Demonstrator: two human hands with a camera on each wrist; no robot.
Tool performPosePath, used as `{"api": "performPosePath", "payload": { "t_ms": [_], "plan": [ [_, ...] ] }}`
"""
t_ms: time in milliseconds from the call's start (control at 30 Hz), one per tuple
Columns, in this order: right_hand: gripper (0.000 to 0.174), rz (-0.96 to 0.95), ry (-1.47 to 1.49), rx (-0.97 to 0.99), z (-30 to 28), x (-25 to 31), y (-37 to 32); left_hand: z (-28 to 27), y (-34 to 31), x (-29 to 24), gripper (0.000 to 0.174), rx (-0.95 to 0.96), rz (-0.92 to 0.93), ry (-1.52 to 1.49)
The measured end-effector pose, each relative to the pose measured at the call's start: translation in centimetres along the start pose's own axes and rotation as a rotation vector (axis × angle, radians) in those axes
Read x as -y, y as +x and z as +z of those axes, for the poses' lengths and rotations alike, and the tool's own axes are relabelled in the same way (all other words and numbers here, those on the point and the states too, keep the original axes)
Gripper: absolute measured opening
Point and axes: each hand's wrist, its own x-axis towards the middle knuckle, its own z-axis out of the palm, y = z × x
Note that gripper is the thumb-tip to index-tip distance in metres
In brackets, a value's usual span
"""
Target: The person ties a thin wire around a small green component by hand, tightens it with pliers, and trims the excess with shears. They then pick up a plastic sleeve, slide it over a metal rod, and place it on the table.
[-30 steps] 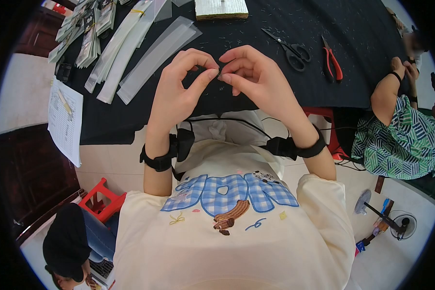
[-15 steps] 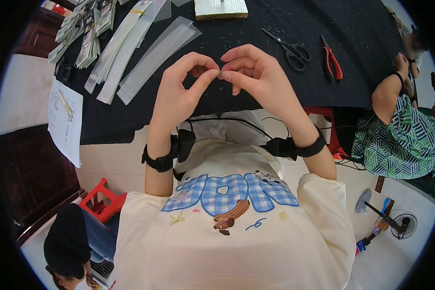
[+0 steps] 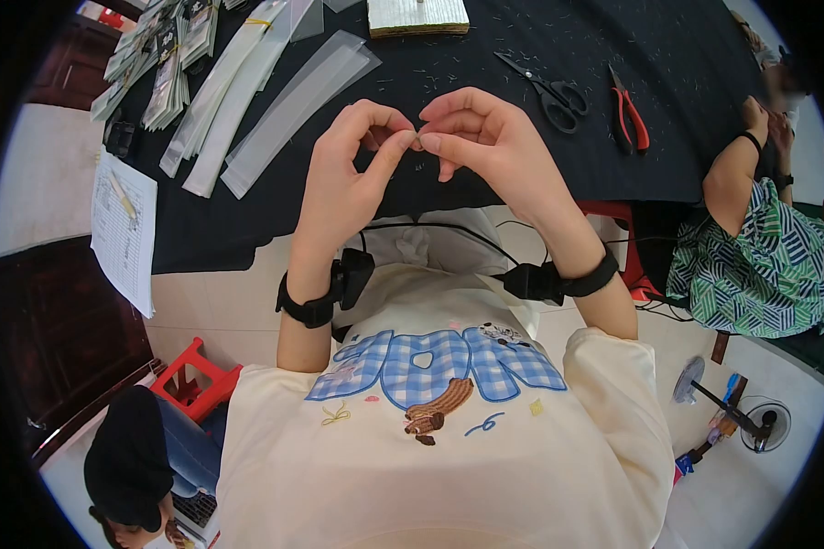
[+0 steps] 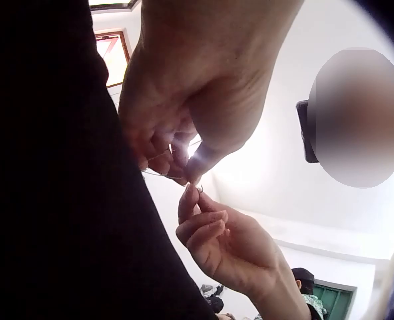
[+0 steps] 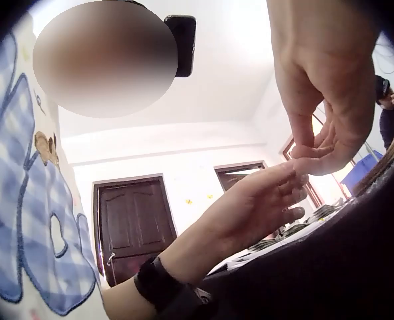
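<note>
Above the black cloth, the left hand [image 3: 350,174] and right hand [image 3: 504,151] meet at thumb and index fingertips. A thin wire [image 4: 158,175] runs from the left hand's fingers in the left wrist view. The left hand [image 4: 203,80] pinches it; just below, the right hand [image 4: 233,250] pinches a tiny curved piece of wire [image 4: 201,189] at its fingertips. In the right wrist view the right hand [image 5: 327,93] touches the tips of the left hand [image 5: 250,207]; the wire cannot be made out there.
Black-handled scissors [image 3: 555,97] and red-handled pliers [image 3: 628,113] lie right of the hands. Clear plastic strips [image 3: 293,119], bundled packets [image 3: 169,78] and a written sheet [image 3: 124,229] are at left. A foil-covered block [image 3: 418,16] sits beyond. Other people are at both sides.
The left hand has shifted slightly right and its wrist has turned a little. The fingertips of both hands have come together, hiding the small item between them in the head view.
</note>
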Motion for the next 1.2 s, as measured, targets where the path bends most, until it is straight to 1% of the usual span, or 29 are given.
{"api": "performPosePath", "payload": {
  "t_ms": [167,233,367,433,567,633,733,767,833,867,900,967,1000,1033,1133,1200],
  "plan": [
    [0.023,-0.005,-0.018,-0.007,0.0,-0.2,0.1,0.2,0.0,-0.2,0.008,-0.032,0.011,0.051],
    [0.023,-0.052,-0.080,-0.012,-0.1,-0.3,0.2,0.1,0.0,-0.3,0.009,-0.016,0.010,0.055],
    [0.023,-0.064,-0.106,-0.002,-0.1,-0.3,0.2,-0.4,-0.1,-0.3,0.011,0.054,-0.009,0.053],
    [0.023,-0.111,-0.179,-0.009,-0.1,0.1,0.0,-0.5,-0.2,-0.3,0.017,0.025,-0.104,-0.134],
    [0.023,-0.138,-0.299,0.019,-1.3,1.1,-0.2,-1.8,0.0,-0.5,0.023,-0.003,-0.136,-0.201],
    [0.023,-0.172,-0.362,0.007,-1.7,2.2,-0.6,-2.1,0.0,-0.4,0.025,-0.018,-0.083,-0.166],
    [0.021,-0.182,-0.379,0.009,-1.9,3.7,-0.9,-1.6,-0.3,-0.6,0.023,-0.046,-0.027,-0.117],
    [0.021,-0.194,-0.381,0.006,-2.0,4.1,-1.0,-1.4,-0.4,-0.4,0.021,-0.042,0.031,-0.080],
    [0.020,-0.200,-0.380,0.011,-2.1,4.7,-1.0,-0.9,-0.6,-1.3,0.021,0.005,0.071,-0.004],
    [0.020,-0.211,-0.374,-0.003,-2.2,5.0,-1.0,-0.5,-0.7,-1.2,0.025,0.003,0.067,-0.037],
    [0.020,-0.222,-0.369,-0.016,-2.3,5.3,-1.0,-0.2,-0.6,-1.2,0.025,-0.005,0.076,-0.037],
    [0.020,-0.228,-0.356,-0.001,-2.4,5.9,-1.0,0.2,-0.4,-1.2,0.028,-0.076,0.098,0.083],
    [0.020,-0.226,-0.335,0.010,-2.4,6.1,-1.0,0.2,-0.2,-1.2,0.032,-0.094,0.099,0.092],
    [0.020,-0.232,-0.341,0.016,-2.3,6.4,-1.1,0.1,0.0,-1.3,0.032,-0.103,0.104,0.093],
    [0.020,-0.235,-0.323,0.018,-2.0,7.1,-1.2,-0.1,0.8,-1.9,0.030,-0.076,0.139,0.036],
    [0.021,-0.221,-0.301,0.036,-1.9,7.3,-1.2,0.2,1.2,-2.2,0.023,-0.058,0.214,-0.010]
  ]
}}
